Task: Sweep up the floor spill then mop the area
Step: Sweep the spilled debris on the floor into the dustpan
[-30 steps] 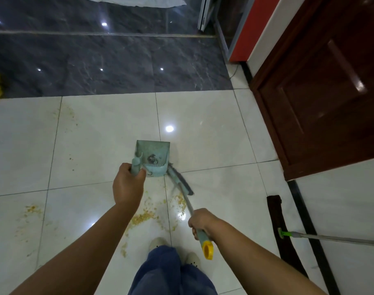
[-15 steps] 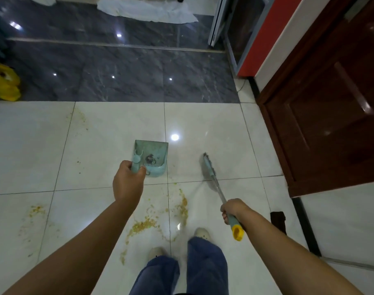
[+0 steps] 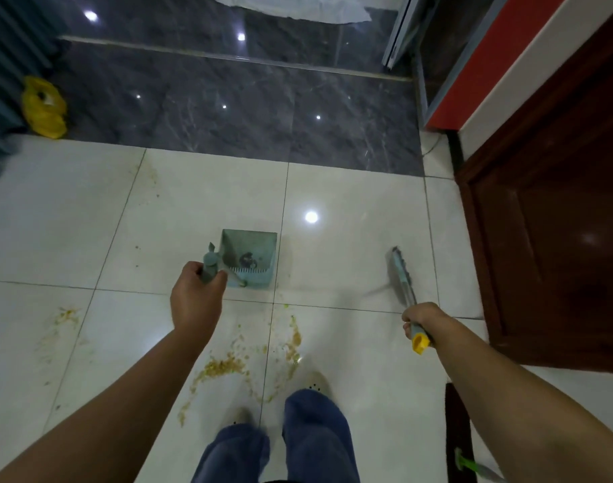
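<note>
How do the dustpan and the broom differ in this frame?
The dustpan is a boxy scoop gripped by the left hand, just beyond the spill; the broom is a narrow brush on a shaft with a yellow cap, gripped by the right hand, farther right. The dustpan looks sharp; the broom head is blurred. Both are teal.

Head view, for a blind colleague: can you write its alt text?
A person's left hand grips a teal dustpan by its handle and the right hand holds a small broom out to the right. A yellowish crumb spill lies on the white floor tiles near their feet.
</note>
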The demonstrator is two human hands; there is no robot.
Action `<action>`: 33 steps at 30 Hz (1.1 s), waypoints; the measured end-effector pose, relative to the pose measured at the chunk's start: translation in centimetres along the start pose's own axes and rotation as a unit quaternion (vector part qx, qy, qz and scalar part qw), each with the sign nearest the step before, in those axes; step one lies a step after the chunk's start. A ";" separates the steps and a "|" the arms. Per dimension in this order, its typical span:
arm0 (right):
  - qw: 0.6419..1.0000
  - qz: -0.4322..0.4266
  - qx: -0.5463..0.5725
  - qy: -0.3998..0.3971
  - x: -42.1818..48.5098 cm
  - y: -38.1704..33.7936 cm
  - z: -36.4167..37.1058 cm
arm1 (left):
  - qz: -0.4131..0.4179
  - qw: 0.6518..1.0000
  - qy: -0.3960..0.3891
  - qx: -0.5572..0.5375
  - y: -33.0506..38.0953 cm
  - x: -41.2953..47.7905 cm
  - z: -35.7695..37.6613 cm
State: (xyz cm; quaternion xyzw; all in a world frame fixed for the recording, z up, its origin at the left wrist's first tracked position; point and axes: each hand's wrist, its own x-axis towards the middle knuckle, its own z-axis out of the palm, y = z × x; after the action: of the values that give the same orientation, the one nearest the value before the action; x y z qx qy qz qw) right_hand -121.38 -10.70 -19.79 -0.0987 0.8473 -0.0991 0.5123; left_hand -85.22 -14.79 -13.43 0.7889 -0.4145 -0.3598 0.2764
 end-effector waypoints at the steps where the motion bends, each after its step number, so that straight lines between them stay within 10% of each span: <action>1: 1.000 -0.001 -0.016 -0.006 0.7 -0.9 -0.5 | -0.005 1.000 0.004 -0.002 0.3 0.1 0.5; 33: 0.912 -0.099 -0.364 -0.159 -10.7 2.4 20.6 | 0.001 1.000 0.023 0.008 -5.3 -0.6 -5.5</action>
State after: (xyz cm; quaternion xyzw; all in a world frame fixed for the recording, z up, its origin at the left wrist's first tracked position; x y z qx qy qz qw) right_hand -98.38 -6.85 -20.74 -0.3763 0.7180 0.1825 0.5564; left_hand -78.71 -10.82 -13.89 0.7986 -0.4116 -0.3380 0.2803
